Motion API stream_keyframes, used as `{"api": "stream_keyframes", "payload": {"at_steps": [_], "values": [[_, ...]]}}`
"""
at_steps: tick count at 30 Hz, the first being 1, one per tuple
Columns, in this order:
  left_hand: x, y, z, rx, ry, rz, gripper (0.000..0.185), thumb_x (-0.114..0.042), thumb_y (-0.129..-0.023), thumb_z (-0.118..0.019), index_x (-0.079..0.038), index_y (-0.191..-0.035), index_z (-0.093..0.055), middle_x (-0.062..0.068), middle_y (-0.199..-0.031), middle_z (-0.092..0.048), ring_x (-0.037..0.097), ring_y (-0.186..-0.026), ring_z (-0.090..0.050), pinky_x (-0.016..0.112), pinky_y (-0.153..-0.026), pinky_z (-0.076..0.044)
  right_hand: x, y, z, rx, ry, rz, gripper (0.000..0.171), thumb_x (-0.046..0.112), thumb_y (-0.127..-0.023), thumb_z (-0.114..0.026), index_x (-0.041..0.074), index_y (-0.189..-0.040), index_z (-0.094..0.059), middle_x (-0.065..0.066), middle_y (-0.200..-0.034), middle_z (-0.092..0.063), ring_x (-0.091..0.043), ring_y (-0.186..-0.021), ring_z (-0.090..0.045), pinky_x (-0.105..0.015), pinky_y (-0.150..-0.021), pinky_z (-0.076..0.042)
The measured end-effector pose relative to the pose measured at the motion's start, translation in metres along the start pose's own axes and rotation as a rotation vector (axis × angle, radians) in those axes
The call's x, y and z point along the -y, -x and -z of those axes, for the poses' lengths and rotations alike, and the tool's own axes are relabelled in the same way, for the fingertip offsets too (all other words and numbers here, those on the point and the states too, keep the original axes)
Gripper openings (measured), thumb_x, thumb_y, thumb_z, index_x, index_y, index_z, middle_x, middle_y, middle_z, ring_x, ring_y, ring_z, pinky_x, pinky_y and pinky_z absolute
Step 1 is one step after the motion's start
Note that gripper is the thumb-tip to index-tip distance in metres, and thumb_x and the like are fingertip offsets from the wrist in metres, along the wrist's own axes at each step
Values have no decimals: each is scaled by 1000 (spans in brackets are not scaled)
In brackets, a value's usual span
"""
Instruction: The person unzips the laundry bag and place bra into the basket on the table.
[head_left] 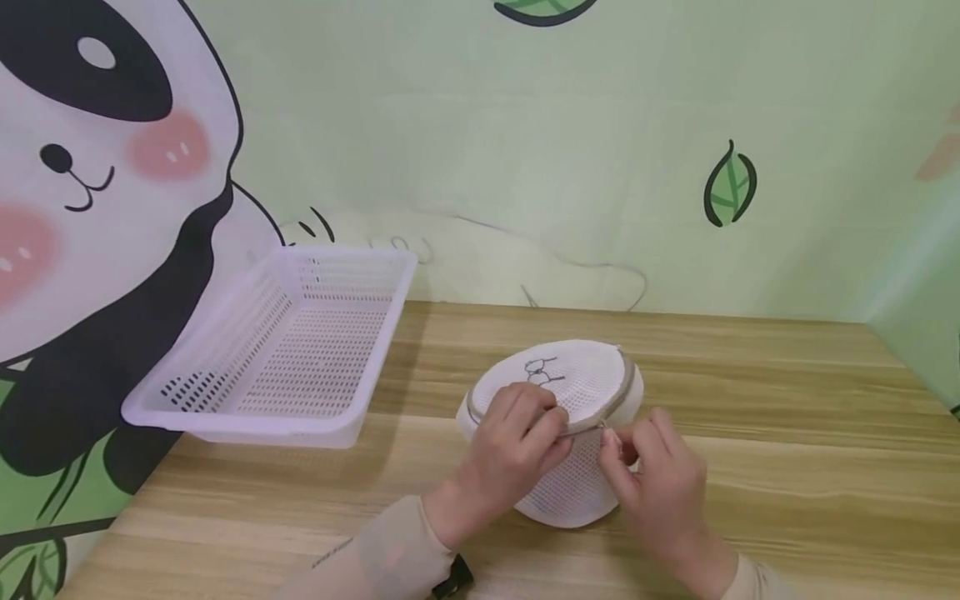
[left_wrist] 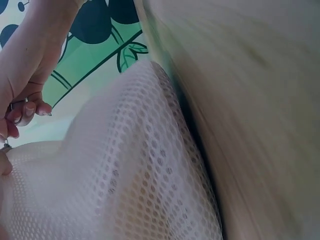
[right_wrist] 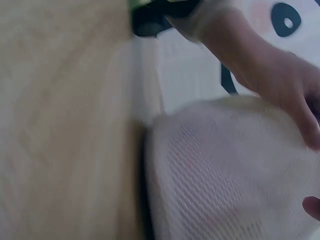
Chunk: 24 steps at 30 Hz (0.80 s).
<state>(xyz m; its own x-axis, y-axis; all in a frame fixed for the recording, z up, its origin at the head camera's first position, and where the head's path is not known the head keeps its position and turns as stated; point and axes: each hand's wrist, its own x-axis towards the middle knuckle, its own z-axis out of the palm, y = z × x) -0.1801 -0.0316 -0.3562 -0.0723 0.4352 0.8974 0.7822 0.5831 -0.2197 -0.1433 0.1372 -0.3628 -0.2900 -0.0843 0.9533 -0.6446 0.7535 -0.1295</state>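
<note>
Wooden tabletop (head_left: pixel 810 475), panda-print wall (head_left: pixel 622 142), left fingers (head_left: pixel 525 408) gripping mesh bag (head_left: pixel 566 487), right fingers (head_left: pixel 617 468) pinching its zipper (head_left: pixel 627 383)

A wood-grained table (head_left: pixel 810 475) bears a white basket (head_left: pixel 255 423) and, apparently, a mesh bag (head_left: pixel 568 490).

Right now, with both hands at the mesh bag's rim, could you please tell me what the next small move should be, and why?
I would probably ease the right hand slightly along the zip, with the left hand steadying the mesh bag, since the right pinches at the zip's front and the left grips the bag close by. Which direction suits is unclear.
</note>
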Motion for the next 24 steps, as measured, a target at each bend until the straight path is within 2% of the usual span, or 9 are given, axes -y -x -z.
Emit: {"api": "stream_keyframes", "payload": {"at_steps": [3,7,15,24], "values": [[1,-1,1,-5,11,-1,8,-12,-80,-64,-6,-82,-59,5,-87,-57,20,-81,-56,28,-80,-50,-5,-2,3,4,-14,-44,32,22,-92,-48,4,-66,-51,-4,-63,-44,-11,-49,-46,-14,-43,-37],[2,-2,3,1,44,1,11,-11,-77,-67,-6,-82,-59,5,-87,-58,19,-81,-57,28,-81,-51,-10,-3,5,10,-28,-54,31,21,-91,-48,3,-67,-52,-4,-63,-46,-13,-49,-49,-15,-44,-40],[13,0,2,1,150,-12,20,-9,-72,-73,-5,-85,-58,6,-90,-58,20,-83,-57,28,-82,-52,-18,-7,11,37,-42,-148,27,19,-87,-50,1,-68,-54,-5,-64,-47,-16,-51,-52,-15,-48,-45],[20,2,1,35,185,-9,24,-8,-69,-76,-5,-85,-59,7,-91,-57,19,-84,-56,26,-80,-51,-27,-9,13,36,-40,-188,10,7,-76,-57,2,-68,-57,-6,-64,-50,-15,-53,-52,-12,-52,-44]]}}
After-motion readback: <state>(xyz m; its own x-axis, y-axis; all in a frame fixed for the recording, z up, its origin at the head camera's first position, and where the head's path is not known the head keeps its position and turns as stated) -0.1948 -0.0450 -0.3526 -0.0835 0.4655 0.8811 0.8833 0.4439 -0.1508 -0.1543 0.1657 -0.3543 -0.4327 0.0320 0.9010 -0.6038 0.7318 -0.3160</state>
